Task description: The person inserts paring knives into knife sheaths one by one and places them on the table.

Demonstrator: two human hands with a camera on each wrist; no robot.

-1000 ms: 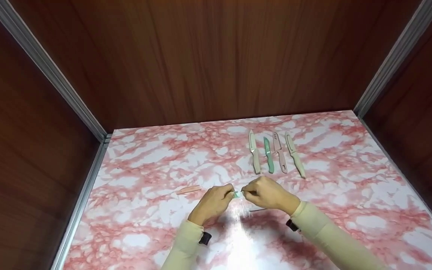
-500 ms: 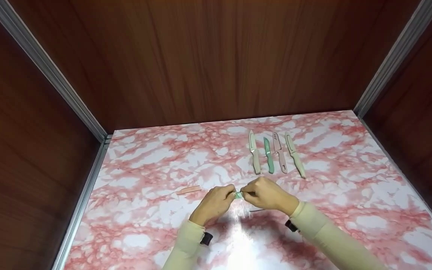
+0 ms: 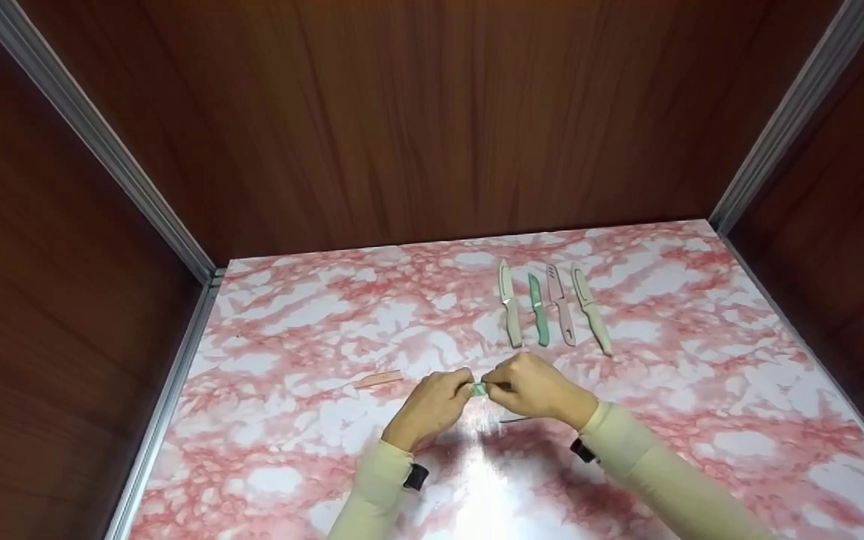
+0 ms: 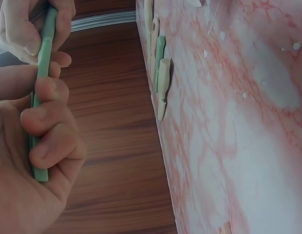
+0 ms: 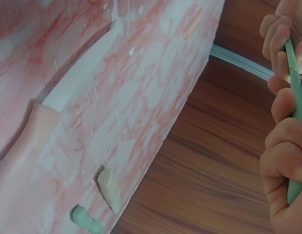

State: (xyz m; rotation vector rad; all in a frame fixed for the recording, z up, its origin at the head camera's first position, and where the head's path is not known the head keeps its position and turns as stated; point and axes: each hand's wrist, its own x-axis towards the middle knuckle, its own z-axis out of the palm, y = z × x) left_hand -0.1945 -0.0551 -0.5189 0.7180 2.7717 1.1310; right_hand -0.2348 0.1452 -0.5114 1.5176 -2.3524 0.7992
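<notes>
Between the two hands is a green-handled knife. My left hand (image 3: pixel 432 409) grips its green blade sheath (image 4: pixel 44 66), fingers curled along it. My right hand (image 3: pixel 541 386) holds the knife's green handle (image 5: pixel 297 95). The sheath meets the handle between the fingertips, and in the head view only a short green piece shows there. Most of the blade is hidden. Below the right hand, a pink-handled knife (image 5: pixel 31 139) lies on the table with its white blade bare. A pink blade sheath (image 3: pixel 378 379) lies left of the left hand.
Farther back on the red-and-white marbled table (image 3: pixel 312 315) lie several knives in a row: a cream knife (image 3: pixel 509 304), a green knife (image 3: pixel 538 311), a pink knife (image 3: pixel 562 304) and another cream knife (image 3: pixel 591 309). Brown wood-grain panels (image 3: pixel 432 120) enclose the table's back and sides.
A pale gap that showed between the fingertips is now filled by green, as the sheath and handle have come together. The left hand has shifted slightly right; the right hand has barely moved.
</notes>
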